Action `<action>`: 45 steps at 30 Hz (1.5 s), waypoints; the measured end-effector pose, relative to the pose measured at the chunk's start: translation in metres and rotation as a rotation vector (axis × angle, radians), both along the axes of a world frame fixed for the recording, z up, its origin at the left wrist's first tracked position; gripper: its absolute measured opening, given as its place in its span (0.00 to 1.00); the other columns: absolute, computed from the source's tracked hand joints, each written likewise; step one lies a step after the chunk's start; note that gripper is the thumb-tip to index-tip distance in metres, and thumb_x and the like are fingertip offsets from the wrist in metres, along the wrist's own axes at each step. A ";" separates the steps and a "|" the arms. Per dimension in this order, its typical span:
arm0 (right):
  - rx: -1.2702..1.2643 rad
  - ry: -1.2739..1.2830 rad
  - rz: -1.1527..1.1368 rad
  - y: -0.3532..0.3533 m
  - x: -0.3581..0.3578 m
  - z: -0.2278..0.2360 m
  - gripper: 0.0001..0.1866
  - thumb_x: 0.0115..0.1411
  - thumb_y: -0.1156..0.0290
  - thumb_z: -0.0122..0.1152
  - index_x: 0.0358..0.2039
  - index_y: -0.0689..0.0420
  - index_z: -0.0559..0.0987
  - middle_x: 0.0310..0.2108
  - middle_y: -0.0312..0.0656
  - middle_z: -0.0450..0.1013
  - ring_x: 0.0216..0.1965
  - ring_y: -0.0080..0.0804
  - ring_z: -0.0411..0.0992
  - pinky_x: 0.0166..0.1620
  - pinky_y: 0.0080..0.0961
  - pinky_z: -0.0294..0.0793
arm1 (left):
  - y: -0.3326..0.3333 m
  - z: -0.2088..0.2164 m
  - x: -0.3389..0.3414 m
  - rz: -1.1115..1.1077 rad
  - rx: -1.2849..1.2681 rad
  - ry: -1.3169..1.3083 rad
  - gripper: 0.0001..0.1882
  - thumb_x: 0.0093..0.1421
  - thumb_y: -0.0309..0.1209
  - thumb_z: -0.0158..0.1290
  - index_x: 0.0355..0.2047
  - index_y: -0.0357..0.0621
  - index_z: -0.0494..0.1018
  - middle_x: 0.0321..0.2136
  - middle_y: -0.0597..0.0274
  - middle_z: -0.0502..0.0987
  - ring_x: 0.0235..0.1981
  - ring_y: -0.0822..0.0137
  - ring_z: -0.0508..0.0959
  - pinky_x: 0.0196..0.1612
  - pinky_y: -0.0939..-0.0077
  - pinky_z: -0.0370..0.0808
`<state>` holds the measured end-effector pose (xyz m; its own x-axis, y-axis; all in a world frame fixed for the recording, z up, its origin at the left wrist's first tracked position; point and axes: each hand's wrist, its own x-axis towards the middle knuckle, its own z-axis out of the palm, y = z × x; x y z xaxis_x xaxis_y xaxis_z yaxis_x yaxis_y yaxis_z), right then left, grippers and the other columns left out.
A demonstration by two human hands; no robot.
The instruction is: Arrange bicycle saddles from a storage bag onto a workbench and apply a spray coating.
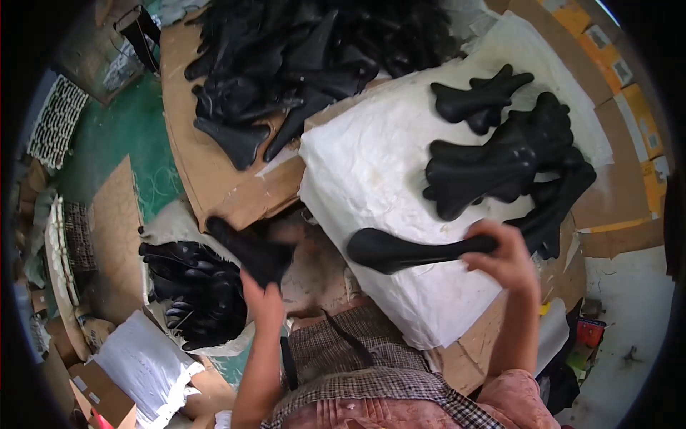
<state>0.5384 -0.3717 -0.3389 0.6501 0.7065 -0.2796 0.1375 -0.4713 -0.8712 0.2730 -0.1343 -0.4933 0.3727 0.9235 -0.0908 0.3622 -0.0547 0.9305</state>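
Observation:
My left hand (264,299) is closed on the wide end of a smooth black saddle-shaped piece (251,252), its narrow end pointing up and left beside the cardboard-topped table. Motion blurs that piece a little. In my right hand (504,259), the fingers pinch the narrow end of another black saddle-shaped piece (400,252), held level over a white cloth (357,171). Its rounded broad end points left. Just beyond the right hand lies a heap of similar black pieces (493,164) on the cloth, with a smaller group (475,100) farther back.
A large pile of black pieces (300,57) covers the far table, whose cardboard top (186,129) ends near my left hand. Lower left, an open sack (232,347) holds more of them. A white bag (143,365) and a cardboard box (103,397) stand nearer.

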 end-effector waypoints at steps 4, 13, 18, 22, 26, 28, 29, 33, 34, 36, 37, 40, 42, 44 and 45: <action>-0.035 0.081 -0.286 -0.099 0.077 0.051 0.14 0.45 0.76 0.67 0.34 0.61 0.74 0.22 0.33 0.68 0.20 0.18 0.69 0.22 0.14 0.71 | 0.016 0.046 0.194 -0.256 0.305 -0.343 0.29 0.46 0.13 0.38 0.53 0.34 0.61 0.46 0.44 0.69 0.51 0.50 0.68 0.55 0.67 0.61; -0.034 0.134 -0.552 -0.191 0.144 -0.039 0.18 0.49 0.74 0.62 0.42 0.59 0.73 0.20 0.33 0.69 0.15 0.20 0.68 0.20 0.16 0.67 | -0.074 0.013 0.467 -0.606 0.146 0.294 0.40 0.41 0.41 0.63 0.54 0.43 0.60 0.51 0.49 0.65 0.52 0.52 0.65 0.54 0.57 0.64; -0.067 -0.281 -0.904 -0.247 0.182 -0.059 0.21 0.58 0.70 0.55 0.53 0.56 0.68 0.42 0.39 0.72 0.25 0.18 0.70 0.28 0.14 0.69 | -0.059 -0.022 0.438 -0.643 -0.040 -0.257 0.34 0.46 0.41 0.61 0.52 0.40 0.64 0.45 0.47 0.70 0.43 0.57 0.72 0.49 0.69 0.69; -0.014 -0.553 -0.777 -0.180 0.173 -0.040 0.13 0.60 0.69 0.53 0.44 0.58 0.75 0.34 0.34 0.74 0.27 0.16 0.67 0.29 0.13 0.65 | -0.004 -0.055 0.274 -0.657 -0.159 -0.163 0.17 0.52 0.33 0.56 0.40 0.36 0.73 0.34 0.56 0.77 0.37 0.67 0.77 0.40 0.74 0.73; 0.081 -0.258 -0.368 0.025 0.092 -0.070 0.11 0.60 0.73 0.54 0.43 0.62 0.74 0.35 0.38 0.73 0.29 0.21 0.69 0.32 0.16 0.69 | 0.055 -0.094 0.064 -0.095 -0.414 -0.082 0.14 0.50 0.33 0.55 0.36 0.39 0.75 0.26 0.61 0.78 0.28 0.71 0.76 0.33 0.76 0.74; 0.025 0.001 -0.089 0.124 0.027 -0.108 0.11 0.57 0.77 0.55 0.42 0.63 0.73 0.34 0.39 0.73 0.32 0.23 0.71 0.35 0.19 0.72 | 0.073 -0.131 -0.043 0.282 -0.440 0.010 0.12 0.50 0.30 0.54 0.35 0.42 0.76 0.23 0.62 0.77 0.24 0.73 0.75 0.28 0.78 0.72; 0.038 0.230 0.070 0.169 -0.013 -0.124 0.11 0.57 0.76 0.54 0.41 0.63 0.73 0.35 0.40 0.73 0.32 0.24 0.72 0.35 0.19 0.72 | 0.079 -0.146 -0.093 0.456 -0.470 0.077 0.12 0.49 0.29 0.53 0.35 0.42 0.76 0.22 0.63 0.77 0.23 0.73 0.75 0.28 0.78 0.72; -0.153 0.491 0.587 0.295 -0.170 -0.235 0.07 0.57 0.75 0.54 0.37 0.62 0.74 0.27 0.36 0.73 0.26 0.20 0.70 0.31 0.18 0.71 | 0.083 -0.193 -0.247 0.997 -0.500 0.136 0.10 0.48 0.24 0.53 0.33 0.41 0.74 0.23 0.65 0.74 0.23 0.76 0.72 0.23 0.82 0.68; -0.128 0.518 0.676 0.313 -0.202 -0.273 0.07 0.56 0.75 0.56 0.36 0.62 0.74 0.26 0.37 0.73 0.26 0.21 0.70 0.31 0.18 0.71 | 0.087 -0.198 -0.265 1.031 -0.521 0.138 0.10 0.48 0.24 0.53 0.33 0.41 0.74 0.23 0.65 0.74 0.23 0.76 0.72 0.23 0.82 0.68; -0.020 0.354 0.837 0.357 -0.269 -0.338 0.09 0.54 0.72 0.58 0.35 0.62 0.74 0.26 0.41 0.73 0.26 0.27 0.71 0.32 0.22 0.72 | 0.102 -0.196 -0.290 1.126 -0.207 0.269 0.07 0.47 0.24 0.53 0.29 0.42 0.75 0.22 0.64 0.74 0.23 0.74 0.73 0.22 0.79 0.69; 0.056 0.166 0.907 0.376 -0.305 -0.359 0.11 0.53 0.70 0.60 0.35 0.63 0.74 0.27 0.43 0.73 0.27 0.31 0.71 0.33 0.25 0.72 | 0.099 -0.195 -0.305 1.152 -0.230 0.281 0.07 0.47 0.24 0.53 0.29 0.42 0.75 0.22 0.64 0.74 0.23 0.74 0.73 0.22 0.79 0.69; -0.081 0.032 1.001 0.426 -0.390 -0.399 0.17 0.51 0.63 0.62 0.36 0.63 0.75 0.33 0.47 0.74 0.34 0.42 0.73 0.40 0.31 0.72 | 0.088 -0.198 -0.331 0.702 -0.787 0.026 0.06 0.48 0.27 0.53 0.26 0.40 0.76 0.20 0.62 0.76 0.23 0.71 0.74 0.26 0.76 0.70; -0.222 -0.294 1.058 0.441 -0.420 -0.434 0.25 0.50 0.55 0.61 0.43 0.61 0.74 0.45 0.47 0.71 0.48 0.46 0.68 0.50 0.36 0.68 | 0.075 -0.203 -0.325 0.569 -0.955 -0.013 0.06 0.48 0.29 0.54 0.26 0.39 0.76 0.19 0.62 0.75 0.22 0.71 0.73 0.27 0.75 0.70; -0.337 -0.359 1.110 0.442 -0.444 -0.444 0.29 0.50 0.52 0.60 0.47 0.60 0.72 0.50 0.47 0.67 0.52 0.46 0.65 0.53 0.37 0.65 | 0.069 -0.193 -0.328 0.907 -0.607 0.387 0.09 0.48 0.33 0.57 0.23 0.39 0.74 0.16 0.63 0.72 0.21 0.68 0.72 0.28 0.73 0.69; -0.442 -0.436 1.140 0.443 -0.452 -0.446 0.33 0.50 0.49 0.60 0.51 0.58 0.70 0.55 0.47 0.63 0.56 0.45 0.61 0.57 0.38 0.61 | 0.076 -0.190 -0.329 0.912 -0.623 0.388 0.09 0.48 0.33 0.57 0.23 0.39 0.74 0.16 0.63 0.72 0.21 0.68 0.72 0.28 0.73 0.69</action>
<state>0.0863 0.0709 -0.7845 -0.1571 0.8213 -0.5484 0.8801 -0.1355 -0.4550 -0.0562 -0.0585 -0.6830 -0.5576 0.5902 -0.5837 0.2975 0.7986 0.5232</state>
